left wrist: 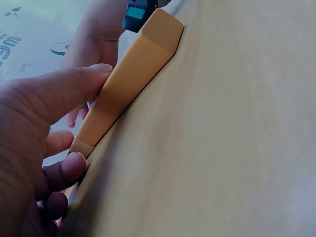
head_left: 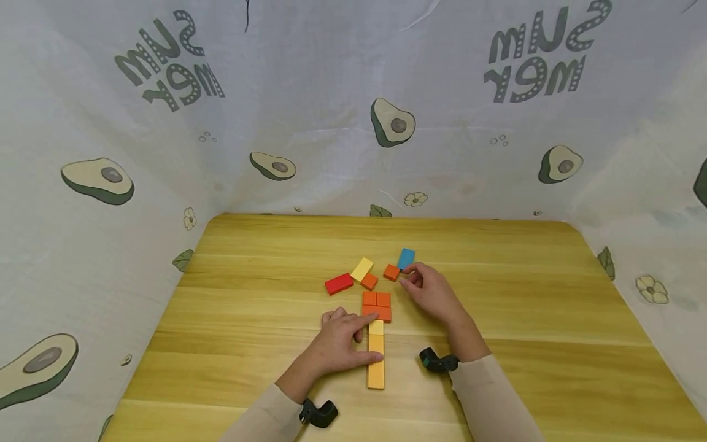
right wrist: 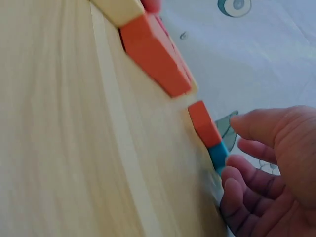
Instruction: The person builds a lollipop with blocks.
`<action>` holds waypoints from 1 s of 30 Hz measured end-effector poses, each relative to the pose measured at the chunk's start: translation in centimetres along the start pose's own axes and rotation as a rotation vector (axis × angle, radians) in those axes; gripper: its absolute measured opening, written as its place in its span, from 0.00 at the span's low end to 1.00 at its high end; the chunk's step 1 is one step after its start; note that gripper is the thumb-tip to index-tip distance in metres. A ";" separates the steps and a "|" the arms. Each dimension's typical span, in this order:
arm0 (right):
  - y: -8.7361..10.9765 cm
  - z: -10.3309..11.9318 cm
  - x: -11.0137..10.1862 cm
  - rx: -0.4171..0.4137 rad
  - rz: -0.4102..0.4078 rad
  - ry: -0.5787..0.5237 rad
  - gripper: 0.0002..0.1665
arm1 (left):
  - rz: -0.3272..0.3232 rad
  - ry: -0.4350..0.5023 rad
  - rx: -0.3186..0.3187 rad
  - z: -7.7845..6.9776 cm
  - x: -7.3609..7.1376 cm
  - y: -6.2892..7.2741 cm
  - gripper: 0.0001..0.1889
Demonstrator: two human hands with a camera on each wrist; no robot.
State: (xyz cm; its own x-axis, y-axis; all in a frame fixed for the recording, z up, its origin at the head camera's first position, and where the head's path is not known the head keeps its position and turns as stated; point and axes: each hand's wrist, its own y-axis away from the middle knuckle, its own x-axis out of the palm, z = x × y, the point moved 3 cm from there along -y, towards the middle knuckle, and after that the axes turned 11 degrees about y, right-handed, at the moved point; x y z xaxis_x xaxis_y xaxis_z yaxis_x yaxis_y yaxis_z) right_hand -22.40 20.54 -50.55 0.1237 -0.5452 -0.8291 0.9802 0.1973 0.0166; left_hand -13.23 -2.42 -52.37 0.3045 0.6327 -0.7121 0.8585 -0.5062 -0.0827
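Observation:
A narrow column of yellow-orange blocks (head_left: 376, 374) lies flat on the table. At its far end sits a patch of orange blocks (head_left: 377, 299): two small squares above a longer piece. My left hand (head_left: 338, 344) rests over the column from the left, thumb on a long yellow block (left wrist: 123, 84) and index fingertip where yellow meets orange. To the right, my right hand (head_left: 433, 294) has loosely bent fingers close to a blue block (head_left: 407, 258). In the right wrist view its thumb stands apart from that block; whether another fingertip touches it, I cannot tell.
Loose blocks lie beyond the orange patch: a red block (head_left: 339, 283), a yellow block (head_left: 362, 269) and two small orange blocks, one (head_left: 369, 281) by the yellow and one (head_left: 391, 272) by the blue. A printed cloth (head_left: 331, 80) hangs behind the wooden table (head_left: 248, 331).

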 end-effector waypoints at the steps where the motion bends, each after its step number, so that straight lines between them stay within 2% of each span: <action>1: -0.2 -0.3 -0.2 0.012 -0.011 0.005 0.19 | -0.002 0.003 0.001 0.0 0.0 0.0 0.40; 4: -0.9 -1.0 -0.7 0.033 -0.019 0.031 0.25 | -0.007 0.007 0.009 0.0 -0.1 0.2 0.39; 6: -1.6 -1.3 -1.1 0.034 0.009 0.065 0.30 | -0.007 0.010 0.011 0.0 -0.1 0.2 0.39; 13: -3.9 -1.7 -2.3 0.062 0.218 0.158 0.47 | 0.010 0.022 0.001 -0.2 -0.2 0.1 0.40; 18: -4.7 -1.7 -2.6 0.068 0.267 0.197 0.46 | 0.019 0.027 -0.007 -0.3 -0.1 0.0 0.40; 30: -4.4 -1.3 -2.3 0.039 0.250 0.221 0.43 | 0.016 0.011 -0.009 -0.2 -0.1 -0.1 0.40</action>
State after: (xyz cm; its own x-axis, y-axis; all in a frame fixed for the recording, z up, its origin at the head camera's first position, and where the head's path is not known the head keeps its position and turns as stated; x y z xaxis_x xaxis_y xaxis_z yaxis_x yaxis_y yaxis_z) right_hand -27.25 22.02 -49.44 0.3290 -0.2931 -0.8977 0.9293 0.2693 0.2527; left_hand -13.28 -2.30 -52.18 0.3229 0.6310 -0.7053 0.8572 -0.5109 -0.0646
